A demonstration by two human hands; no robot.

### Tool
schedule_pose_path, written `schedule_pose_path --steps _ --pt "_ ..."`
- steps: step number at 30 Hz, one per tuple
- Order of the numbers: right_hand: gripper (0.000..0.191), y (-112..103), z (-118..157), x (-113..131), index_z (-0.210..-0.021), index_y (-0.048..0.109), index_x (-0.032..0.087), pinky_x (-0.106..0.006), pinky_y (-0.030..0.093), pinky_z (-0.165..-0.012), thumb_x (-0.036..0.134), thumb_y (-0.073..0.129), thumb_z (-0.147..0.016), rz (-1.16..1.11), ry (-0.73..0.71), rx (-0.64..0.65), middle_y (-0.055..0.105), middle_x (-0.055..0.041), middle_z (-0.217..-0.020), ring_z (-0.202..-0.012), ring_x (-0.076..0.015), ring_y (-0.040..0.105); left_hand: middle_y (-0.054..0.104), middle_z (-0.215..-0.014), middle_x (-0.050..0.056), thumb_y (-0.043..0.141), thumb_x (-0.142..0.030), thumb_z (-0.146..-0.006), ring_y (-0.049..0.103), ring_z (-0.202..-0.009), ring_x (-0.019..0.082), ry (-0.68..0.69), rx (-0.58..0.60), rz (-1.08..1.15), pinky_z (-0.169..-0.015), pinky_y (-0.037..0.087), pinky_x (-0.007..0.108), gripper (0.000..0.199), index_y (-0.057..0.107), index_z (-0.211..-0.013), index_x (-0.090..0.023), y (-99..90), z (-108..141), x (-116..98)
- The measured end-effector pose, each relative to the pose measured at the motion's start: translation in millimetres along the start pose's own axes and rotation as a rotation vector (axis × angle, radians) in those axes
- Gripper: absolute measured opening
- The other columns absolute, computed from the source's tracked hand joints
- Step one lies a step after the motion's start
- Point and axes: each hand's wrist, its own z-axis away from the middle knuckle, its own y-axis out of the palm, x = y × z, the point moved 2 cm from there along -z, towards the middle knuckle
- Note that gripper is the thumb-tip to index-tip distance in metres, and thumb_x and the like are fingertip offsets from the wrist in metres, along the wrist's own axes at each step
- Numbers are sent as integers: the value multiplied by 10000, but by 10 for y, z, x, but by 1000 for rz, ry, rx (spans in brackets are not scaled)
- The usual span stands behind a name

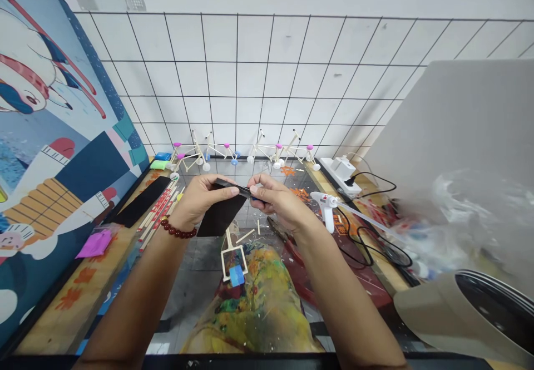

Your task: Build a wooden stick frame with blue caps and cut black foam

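My left hand (pixel 208 196), a dark red bead bracelet at its wrist, pinches the top edge of a black sheet (pixel 221 217). The sheet hangs down, its upper edge bent over. At the right end of that edge, my right hand (pixel 273 198) is closed around a small dark object, mostly hidden by the fingers; its kind does not show. Below the hands, a frame of pale sticks (pixel 224 263) with a blue piece (pixel 237 275) at its lower corner lies by a paint-stained cloth (pixel 267 297).
Several stick models with pink and white discs (pixel 254 153) stand along the tiled wall. Right are a white glue gun (pixel 327 207), a power strip (pixel 340 176), dark cables and a beige bin (pixel 438 309). Left lie a black strip (pixel 142 202), sticks (pixel 156 217) and a pink packet (pixel 95 243).
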Motion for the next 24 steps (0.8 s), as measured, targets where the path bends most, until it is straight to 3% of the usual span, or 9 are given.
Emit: schedule_pose_path --steps 5,10,18,24 --pt "242 -7 -22 -19 -851 430 219 -210 87 -448 388 580 -763 -9 20 -8 407 79 -510 -433 -57 234 744 -750 36 874 -287 -562 658 -701 140 19 -14 -32 -681 508 240 249 766 -748 -161 7 -19 20" --pt "253 -10 -25 -30 -849 444 218 -205 75 -445 391 601 -754 -17 25 -1 403 77 -509 -442 -58 237 737 -717 31 885 -289 -531 651 -662 145 9 -45 -77 -613 494 238 269 759 -734 -165 0 -29 64" --pt "278 8 8 16 -815 452 214 -188 58 -433 378 651 -713 -52 36 -43 389 63 -570 -464 -63 355 749 -730 58 846 -321 -598 650 -652 159 -28 45 -142 -598 495 248 241 777 -754 -150 8 -27 52" --pt "281 49 2 19 -817 464 213 -183 43 -428 358 672 -694 -98 8 -34 370 72 -566 -442 -49 323 736 -703 46 826 -332 -619 629 -621 154 68 25 -281 -554 464 239 222 770 -731 -148 -29 27 -46"
